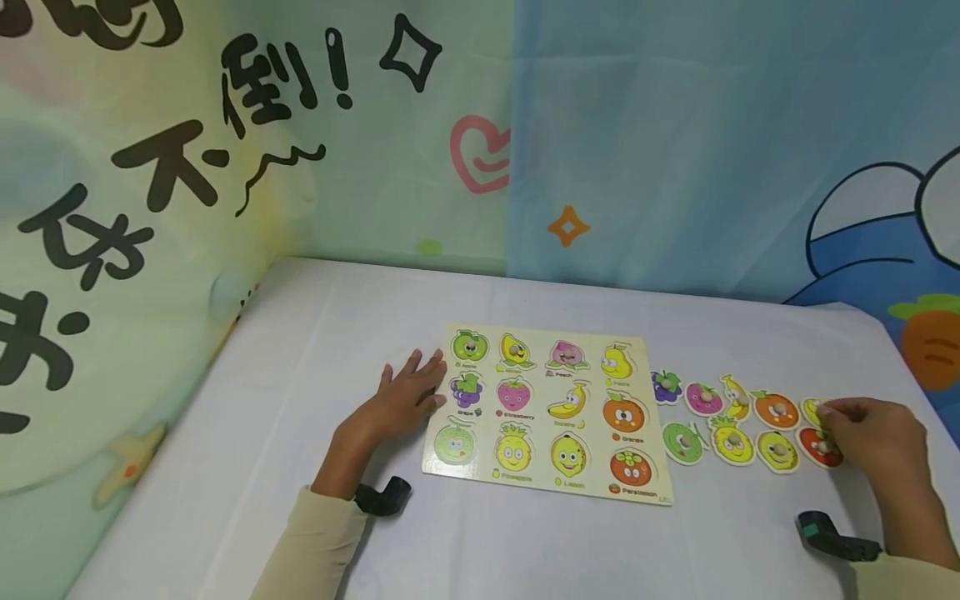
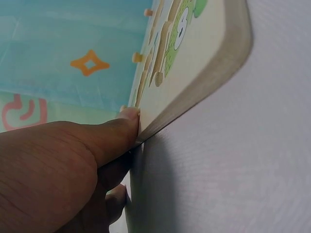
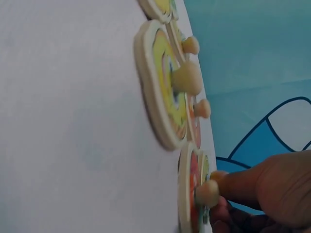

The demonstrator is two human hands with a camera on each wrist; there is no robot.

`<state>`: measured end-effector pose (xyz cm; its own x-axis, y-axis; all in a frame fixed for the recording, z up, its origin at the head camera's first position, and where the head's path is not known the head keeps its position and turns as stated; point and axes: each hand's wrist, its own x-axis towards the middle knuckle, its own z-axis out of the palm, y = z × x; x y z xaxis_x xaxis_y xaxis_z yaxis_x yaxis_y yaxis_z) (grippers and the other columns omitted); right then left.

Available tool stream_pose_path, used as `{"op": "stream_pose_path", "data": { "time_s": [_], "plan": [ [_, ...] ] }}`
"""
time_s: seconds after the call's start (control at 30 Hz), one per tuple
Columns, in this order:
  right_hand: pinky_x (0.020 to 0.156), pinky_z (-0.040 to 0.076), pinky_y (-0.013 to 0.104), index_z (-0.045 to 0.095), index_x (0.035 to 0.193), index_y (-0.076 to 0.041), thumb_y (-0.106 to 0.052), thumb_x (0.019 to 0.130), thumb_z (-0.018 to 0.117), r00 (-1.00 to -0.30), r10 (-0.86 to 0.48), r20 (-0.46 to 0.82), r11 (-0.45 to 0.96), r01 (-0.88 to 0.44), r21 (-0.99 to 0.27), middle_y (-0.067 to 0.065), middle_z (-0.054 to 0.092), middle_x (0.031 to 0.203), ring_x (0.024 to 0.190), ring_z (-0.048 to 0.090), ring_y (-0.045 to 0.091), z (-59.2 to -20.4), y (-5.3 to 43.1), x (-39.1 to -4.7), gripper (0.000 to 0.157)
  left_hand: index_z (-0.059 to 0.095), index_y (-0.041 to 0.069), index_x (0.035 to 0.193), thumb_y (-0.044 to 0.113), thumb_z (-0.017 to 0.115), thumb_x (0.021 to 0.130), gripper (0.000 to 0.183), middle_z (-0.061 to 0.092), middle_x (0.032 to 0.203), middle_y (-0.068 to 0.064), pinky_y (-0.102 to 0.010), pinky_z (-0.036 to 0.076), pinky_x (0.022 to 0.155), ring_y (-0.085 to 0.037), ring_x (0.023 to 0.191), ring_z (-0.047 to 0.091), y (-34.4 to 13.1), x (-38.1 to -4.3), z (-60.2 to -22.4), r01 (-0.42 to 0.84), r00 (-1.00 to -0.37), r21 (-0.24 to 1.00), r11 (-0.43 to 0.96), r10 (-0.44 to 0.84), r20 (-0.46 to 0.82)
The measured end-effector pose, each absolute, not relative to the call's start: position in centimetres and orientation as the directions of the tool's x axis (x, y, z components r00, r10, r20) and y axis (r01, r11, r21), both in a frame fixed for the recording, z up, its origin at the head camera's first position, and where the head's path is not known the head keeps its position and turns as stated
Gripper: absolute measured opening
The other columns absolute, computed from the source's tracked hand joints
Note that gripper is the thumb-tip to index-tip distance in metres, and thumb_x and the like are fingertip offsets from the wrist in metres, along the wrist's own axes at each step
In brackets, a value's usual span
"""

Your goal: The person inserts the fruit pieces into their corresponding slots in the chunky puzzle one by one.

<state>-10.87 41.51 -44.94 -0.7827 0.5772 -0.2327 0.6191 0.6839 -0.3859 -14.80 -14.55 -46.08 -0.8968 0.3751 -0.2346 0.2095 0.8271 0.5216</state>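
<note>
A pale wooden fruit puzzle board (image 1: 477,473) lies on the white table. My left hand (image 1: 405,398) rests at its left edge with fingers spread; in the left wrist view the thumb (image 2: 114,138) touches the board's side (image 2: 209,82). To the board's right, loose knobbed fruit pieces lie in two rows. At their far right end my right hand (image 1: 877,429) pinches the knob of a yellow puzzle piece (image 1: 811,410), partly hidden by the fingers. A red persimmon piece (image 1: 819,448) lies just in front of it, below the fingertips. In the right wrist view its knob (image 3: 208,193) overlaps the thumb.
Other loose pieces include grapes (image 1: 666,386), a strawberry (image 1: 704,399), a banana (image 1: 737,398), an orange (image 1: 776,410), a green piece (image 1: 682,442), a pineapple (image 1: 732,442) and a lemon (image 1: 777,452). Printed cloth backdrops (image 1: 660,167) stand behind and at the left.
</note>
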Motion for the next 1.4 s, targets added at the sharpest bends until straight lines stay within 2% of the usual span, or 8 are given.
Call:
{"op": "stream_pose_path", "data": {
  "time_s": [0.1, 0.3, 0.5, 0.6, 0.7, 0.83, 1.27, 1.4],
  "plan": [
    [0.060, 0.048, 0.040, 0.049, 0.129, 0.017, -0.013, 0.102, 0.046, -0.798, 0.568, -0.202, 0.700, 0.598, -0.390, 0.037, 0.048, 0.125, 0.100, 0.049, 0.046, -44.9, 41.3, -11.2, 0.040, 0.029, 0.016, 0.153, 0.029, 0.054, 0.100, 0.060, 0.016, 0.159, 0.004, -0.054, -0.006, 0.114, -0.022, 0.148, -0.001, -14.6, -14.8, -46.1, 0.216, -0.897, 0.524, 0.824, 0.380, -0.227],
    [0.084, 0.049, 0.056, 0.049, 0.134, 0.012, -0.016, 0.103, 0.046, -0.842, 0.519, -0.145, 0.704, 0.518, -0.486, 0.035, 0.046, 0.132, 0.116, 0.044, 0.049, -44.6, 39.8, -11.9, 0.043, 0.030, 0.013, 0.153, 0.028, 0.055, 0.100, 0.060, 0.018, 0.159, 0.002, -0.054, -0.006, 0.114, -0.023, 0.148, 0.000, -14.6, -14.7, -46.0, 0.228, -0.894, 0.531, 0.816, 0.391, -0.217],
    [0.062, 0.044, 0.018, 0.054, 0.132, 0.009, -0.020, 0.102, 0.050, -0.902, 0.427, -0.063, 0.730, 0.385, -0.565, 0.030, 0.052, 0.130, 0.115, 0.049, 0.043, -44.2, 37.8, -12.6, 0.041, 0.030, 0.014, 0.153, 0.028, 0.056, 0.100, 0.061, 0.018, 0.159, 0.002, -0.055, -0.006, 0.114, -0.023, 0.148, 0.000, -14.6, -14.7, -46.0, 0.216, -0.894, 0.537, 0.816, 0.386, -0.226],
    [0.061, 0.041, 0.012, 0.055, 0.132, 0.008, -0.022, 0.102, 0.050, -0.915, 0.397, -0.068, 0.722, 0.358, -0.592, 0.030, 0.052, 0.129, 0.114, 0.049, 0.042, -43.9, 36.6, -13.0, 0.042, 0.030, 0.015, 0.153, 0.029, 0.055, 0.100, 0.061, 0.017, 0.159, 0.003, -0.054, -0.006, 0.114, -0.023, 0.148, 0.000, -14.6, -14.8, -46.2, 0.215, -0.892, 0.538, 0.815, 0.389, -0.233],
    [0.077, 0.052, 0.032, 0.054, 0.133, 0.006, -0.026, 0.103, 0.049, -0.923, 0.375, -0.088, 0.720, 0.349, -0.600, 0.030, 0.052, 0.130, 0.117, 0.048, 0.043, -43.7, 35.4, -13.5, 0.044, 0.030, 0.014, 0.153, 0.029, 0.055, 0.100, 0.061, 0.017, 0.159, 0.002, -0.054, -0.006, 0.114, -0.023, 0.148, 0.000, -14.7, -14.8, -46.2, 0.221, -0.890, 0.539, 0.813, 0.394, -0.229],
    [0.096, 0.042, 0.059, 0.054, 0.134, 0.005, -0.029, 0.103, 0.049, -0.936, 0.336, -0.103, 0.720, 0.325, -0.613, 0.030, 0.051, 0.132, 0.122, 0.046, 0.046, -43.5, 33.9, -14.1, 0.047, 0.030, 0.014, 0.153, 0.028, 0.056, 0.100, 0.061, 0.018, 0.159, 0.002, -0.054, -0.006, 0.114, -0.024, 0.148, 0.001, -14.7, -14.8, -46.3, 0.224, -0.892, 0.544, 0.809, 0.395, -0.220],
    [0.095, 0.044, 0.057, 0.059, 0.129, 0.003, -0.026, 0.101, 0.054, -0.967, 0.222, -0.122, 0.707, 0.246, -0.663, 0.027, 0.056, 0.128, 0.117, 0.051, 0.042, -44.0, 29.2, -15.6, 0.041, 0.030, 0.016, 0.153, 0.029, 0.056, 0.099, 0.061, 0.017, 0.159, 0.003, -0.055, -0.006, 0.114, -0.023, 0.148, 0.000, -14.8, -14.9, -46.4, 0.222, -0.893, 0.538, 0.813, 0.391, -0.223],
    [0.087, 0.049, 0.048, 0.063, 0.124, 0.000, -0.021, 0.100, 0.055, -0.982, 0.181, -0.052, 0.743, 0.171, -0.647, 0.022, 0.061, 0.121, 0.108, 0.056, 0.035, -44.3, 27.7, -15.8, 0.033, 0.031, 0.015, 0.153, 0.028, 0.056, 0.099, 0.061, 0.018, 0.159, 0.003, -0.055, -0.006, 0.114, -0.023, 0.148, 0.001, -14.7, -15.0, -46.3, 0.220, -0.895, 0.538, 0.814, 0.387, -0.219]
  ]
}}
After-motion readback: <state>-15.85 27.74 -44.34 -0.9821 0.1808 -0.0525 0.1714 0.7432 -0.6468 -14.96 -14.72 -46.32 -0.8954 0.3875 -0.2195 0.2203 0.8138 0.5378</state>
